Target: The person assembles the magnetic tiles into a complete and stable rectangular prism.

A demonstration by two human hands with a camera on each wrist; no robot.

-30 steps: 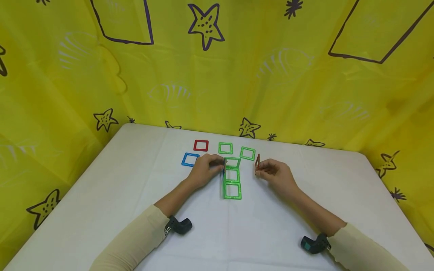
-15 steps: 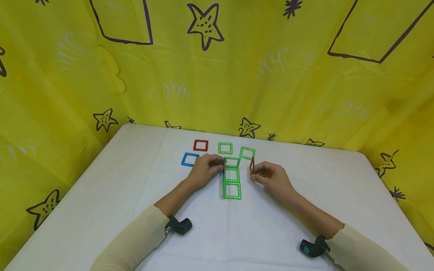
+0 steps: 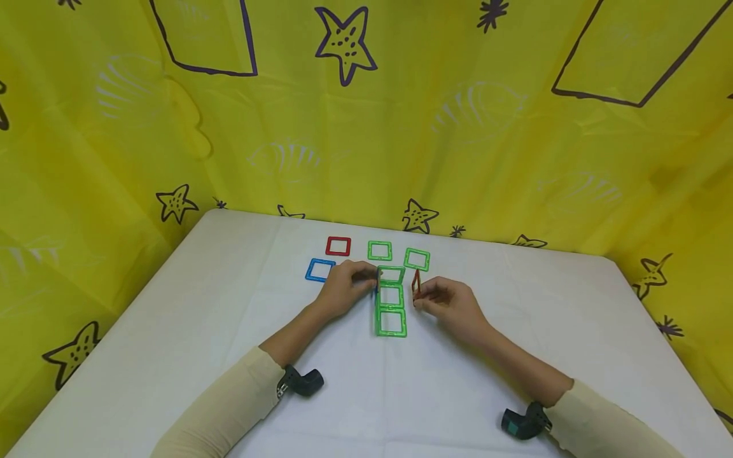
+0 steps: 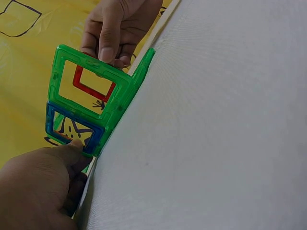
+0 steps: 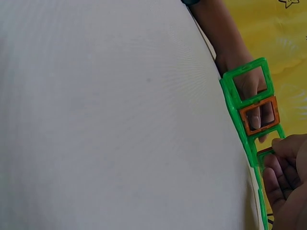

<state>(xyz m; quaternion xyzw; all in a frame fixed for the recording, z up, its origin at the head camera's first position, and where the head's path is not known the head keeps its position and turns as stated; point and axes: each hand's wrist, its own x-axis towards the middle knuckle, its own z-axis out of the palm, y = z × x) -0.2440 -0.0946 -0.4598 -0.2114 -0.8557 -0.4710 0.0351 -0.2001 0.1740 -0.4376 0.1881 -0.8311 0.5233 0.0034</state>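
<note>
Green square magnetic tile frames make a joined row mid-table, some flat and some upright. At the row's left side my left hand pinches a blue tile frame, its thumb lying against the frame. Beside the blue one stands a green tile. In the right wrist view an orange tile stands upright in front of the left fingers. My right hand holds a red tile frame upright by its edge, a little right of the row. Some of the left fingers are hidden behind the tiles.
Behind the row lie a loose red tile and two green tiles. A blue tile lies left of the left hand. A yellow patterned curtain borders the white table.
My right hand has moved left with the red tile, bringing it closer to the green row. The left hand has stayed in place at the row's left side.
</note>
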